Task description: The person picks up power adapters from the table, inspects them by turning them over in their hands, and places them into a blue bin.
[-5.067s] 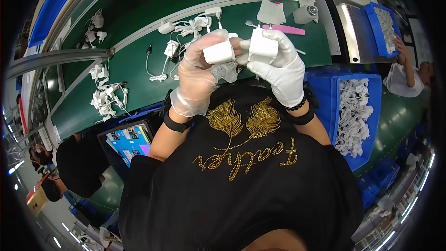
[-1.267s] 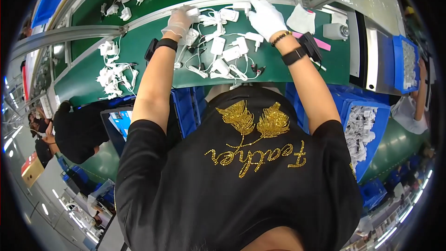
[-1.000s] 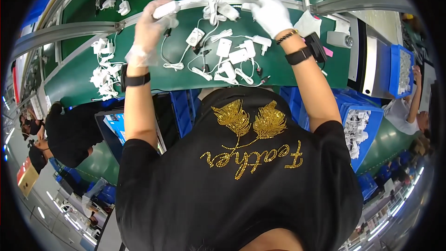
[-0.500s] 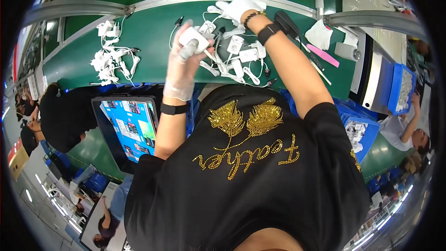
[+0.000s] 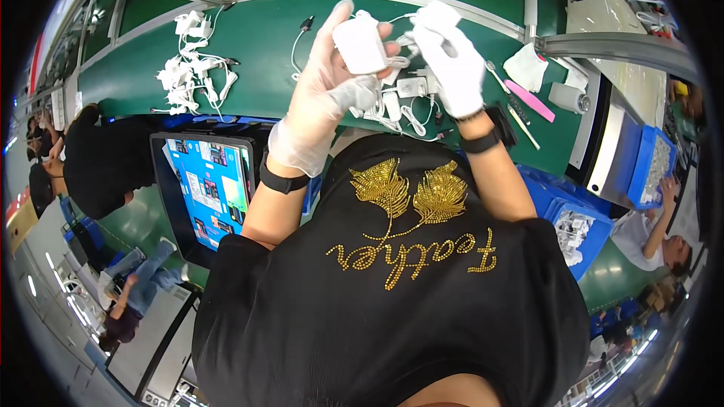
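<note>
Up and rightward in my view came the boxy white plastic adapter (image 5: 357, 47) over the last half second, while the right hand (image 5: 460, 75), in its white cloth glove, pulled back from the far side of the table. So the adapter was now raised over the work surface, out in front of the chest, and I saw the left hand (image 5: 320, 90), in a thin translucent glove, grasping it, thumb near its lower edge and fingertips showing past its right side. Just beside it, the right hand had its fingers bent around a second white block (image 5: 439, 12); white on white, I could not make out the exact grip.

Beneath the two hands I had a tangle of white adapters and coiled cords (image 5: 411, 88) on the smooth green tabletop (image 5: 260, 45), partly covered by the gloves. One white cable with a black plug end (image 5: 306, 24) lay to the left of the raised adapter, and well apart, farther left, sat another heap of white adapters and cords (image 5: 181, 83). Over on the right I picked out a flat pink strip (image 5: 530, 101), a white cloth (image 5: 526, 68) and a pale bottle with a grey cap (image 5: 567, 97). Lower down, a blue plastic bin (image 5: 540, 197) held more white pieces, and a co-worker in a white shirt (image 5: 639, 241) reached toward another blue container (image 5: 653, 169).
</note>
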### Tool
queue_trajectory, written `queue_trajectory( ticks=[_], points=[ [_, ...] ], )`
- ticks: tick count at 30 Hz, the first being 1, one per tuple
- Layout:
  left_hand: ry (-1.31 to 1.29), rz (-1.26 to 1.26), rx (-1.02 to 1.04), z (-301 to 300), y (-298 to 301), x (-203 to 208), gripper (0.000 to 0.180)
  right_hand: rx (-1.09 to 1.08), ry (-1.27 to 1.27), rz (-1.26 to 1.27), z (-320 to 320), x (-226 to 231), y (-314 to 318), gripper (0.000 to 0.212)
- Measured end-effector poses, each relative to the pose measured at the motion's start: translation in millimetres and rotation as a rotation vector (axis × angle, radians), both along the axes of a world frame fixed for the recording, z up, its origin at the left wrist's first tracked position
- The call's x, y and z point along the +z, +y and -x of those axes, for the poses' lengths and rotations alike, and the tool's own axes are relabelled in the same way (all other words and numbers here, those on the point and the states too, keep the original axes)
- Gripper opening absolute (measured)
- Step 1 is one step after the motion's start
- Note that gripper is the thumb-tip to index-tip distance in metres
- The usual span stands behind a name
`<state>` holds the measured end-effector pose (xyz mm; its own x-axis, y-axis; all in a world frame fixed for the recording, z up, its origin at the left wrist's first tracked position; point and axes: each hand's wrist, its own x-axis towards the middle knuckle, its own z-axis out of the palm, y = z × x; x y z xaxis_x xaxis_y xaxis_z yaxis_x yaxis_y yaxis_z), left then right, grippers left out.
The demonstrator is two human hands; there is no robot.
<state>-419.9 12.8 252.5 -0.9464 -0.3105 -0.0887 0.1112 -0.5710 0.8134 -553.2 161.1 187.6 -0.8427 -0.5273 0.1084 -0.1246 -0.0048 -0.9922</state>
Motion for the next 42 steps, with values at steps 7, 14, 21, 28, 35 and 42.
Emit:
queue_trajectory(
  ticks=[7,14,21,28,35,42],
  points=[
    [0.098,0.14,-0.071,7,30,12,0.079,0.141,-0.228,0.31,-39,69,48,0.065],
    [0.085,0.222,-0.083,6,52,11,0.069,0.149,-0.298,0.243,-49,77,70,0.079],
    [0.078,0.22,-0.106,9,72,11,0.072,0.112,-0.184,0.179,-53,66,92,0.08],
    [0.12,0.265,-0.182,20,81,7,0.076,0.062,-0.036,0.007,-55,75,103,0.087],
    [0.183,0.69,-0.193,32,88,-1,0.097,0.129,0.055,-0.16,-48,77,118,0.099],
    [0.269,1.095,0.043,37,98,-13,0.104,-0.014,0.581,-0.468,-30,107,100,0.093]
  ],
)
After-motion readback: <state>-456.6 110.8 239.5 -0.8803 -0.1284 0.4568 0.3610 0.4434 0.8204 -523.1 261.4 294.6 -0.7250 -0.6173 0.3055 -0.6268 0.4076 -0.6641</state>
